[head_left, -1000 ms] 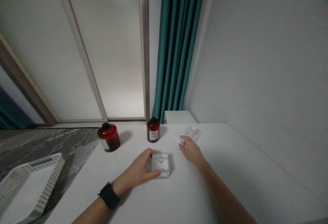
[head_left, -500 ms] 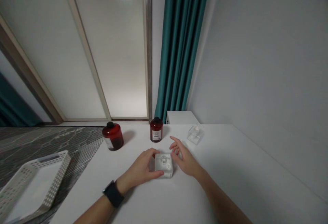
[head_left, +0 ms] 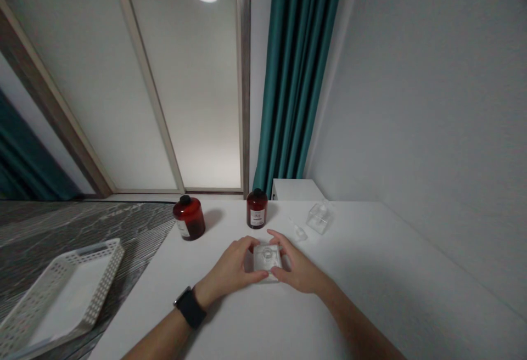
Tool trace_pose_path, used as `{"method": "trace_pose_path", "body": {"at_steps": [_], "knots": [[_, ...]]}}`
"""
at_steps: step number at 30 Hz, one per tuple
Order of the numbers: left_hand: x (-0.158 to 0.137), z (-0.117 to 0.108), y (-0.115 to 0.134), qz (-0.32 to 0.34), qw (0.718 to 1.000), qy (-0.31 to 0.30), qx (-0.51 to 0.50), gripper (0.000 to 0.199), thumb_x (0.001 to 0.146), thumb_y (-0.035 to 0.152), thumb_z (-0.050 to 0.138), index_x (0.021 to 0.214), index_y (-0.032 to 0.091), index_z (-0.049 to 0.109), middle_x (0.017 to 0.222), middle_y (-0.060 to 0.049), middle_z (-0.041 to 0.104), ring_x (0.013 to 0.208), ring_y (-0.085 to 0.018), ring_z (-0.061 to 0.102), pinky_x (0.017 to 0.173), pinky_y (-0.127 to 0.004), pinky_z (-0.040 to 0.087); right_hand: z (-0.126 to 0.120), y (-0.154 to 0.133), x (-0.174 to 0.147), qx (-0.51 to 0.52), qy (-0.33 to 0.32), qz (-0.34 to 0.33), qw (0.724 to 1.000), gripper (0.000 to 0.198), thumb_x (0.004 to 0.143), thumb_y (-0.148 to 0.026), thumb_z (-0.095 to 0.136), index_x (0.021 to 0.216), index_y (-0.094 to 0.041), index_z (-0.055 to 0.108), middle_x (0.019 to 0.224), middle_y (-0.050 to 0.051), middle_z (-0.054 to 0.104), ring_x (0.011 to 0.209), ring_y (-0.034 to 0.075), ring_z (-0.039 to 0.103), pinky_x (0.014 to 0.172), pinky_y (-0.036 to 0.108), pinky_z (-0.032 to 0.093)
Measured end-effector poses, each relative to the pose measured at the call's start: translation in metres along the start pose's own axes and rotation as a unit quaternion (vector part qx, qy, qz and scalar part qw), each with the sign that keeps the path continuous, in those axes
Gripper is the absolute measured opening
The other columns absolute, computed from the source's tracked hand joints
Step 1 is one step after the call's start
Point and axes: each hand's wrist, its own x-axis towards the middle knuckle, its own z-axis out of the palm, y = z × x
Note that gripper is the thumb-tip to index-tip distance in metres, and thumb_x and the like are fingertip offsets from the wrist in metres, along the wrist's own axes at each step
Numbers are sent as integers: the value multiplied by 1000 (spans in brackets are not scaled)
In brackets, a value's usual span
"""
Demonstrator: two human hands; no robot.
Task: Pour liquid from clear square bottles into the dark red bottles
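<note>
A clear square bottle [head_left: 267, 257] with a round neck on top stands on the white table between my hands. My left hand [head_left: 230, 269], with a dark watch on its wrist, grips the bottle's left side, thumb at the front and fingers behind. From the right, my right hand [head_left: 302, 266] holds it the same way, its thumb on the front corner. Just beyond my right hand lies a small whitish clear piece with a thin stem [head_left: 300, 232]; its kind is hard to make out. Another clear square container [head_left: 319, 217] stands farther back on the right.
Two red-brown bottles with black caps, one at the left [head_left: 189, 218] and one at the back middle [head_left: 257, 209], stand on the table [head_left: 263, 327]. A white perforated basket [head_left: 94, 277] is lower left, beside the table. A white cabinet [head_left: 297, 189] adjoins the far edge.
My right hand has closed in on the square bottle and now grips its right side. The small clear piece beyond that hand has come into sight. The view has shifted slightly.
</note>
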Motion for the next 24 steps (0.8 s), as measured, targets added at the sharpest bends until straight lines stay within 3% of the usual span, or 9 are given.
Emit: {"method": "trace_pose_path", "body": {"at_steps": [9, 17, 20, 24], "knots": [[1, 0, -4, 2, 1000, 28, -10, 49, 79, 30, 74, 123, 19, 55, 113, -9, 66, 101, -27, 62, 90, -42, 49, 12, 12, 5, -4, 45, -5, 999, 85, 80, -17, 69, 153, -28, 28, 138, 11, 49, 118, 24, 58, 100, 42, 51], [2, 0, -11, -6, 996, 93, 3, 46, 86, 35, 68, 126, 20, 52, 112, -10, 65, 101, -27, 62, 90, -42, 50, 21, 28, 18, 19, 115, 0, 993, 80, 84, -26, 68, 153, -30, 29, 141, 11, 49, 121, 25, 57, 98, 44, 53], [2, -4, -12, -3, 993, 109, 39, 41, 90, 36, 64, 126, 20, 53, 110, -9, 65, 98, -27, 62, 88, -41, 50, 22, 36, 23, 10, 141, -9, 990, 78, 85, -28, 67, 153, -27, 29, 142, 12, 49, 124, 26, 55, 102, 44, 50], [2, -20, -14, 12, 969, 172, 176, 32, 92, 32, 58, 121, 19, 57, 94, -8, 65, 91, -28, 60, 84, -43, 46, 22, 42, 27, -7, 158, -16, 987, 77, 85, -28, 66, 152, -27, 28, 145, 12, 47, 124, 26, 55, 103, 44, 48]]}}
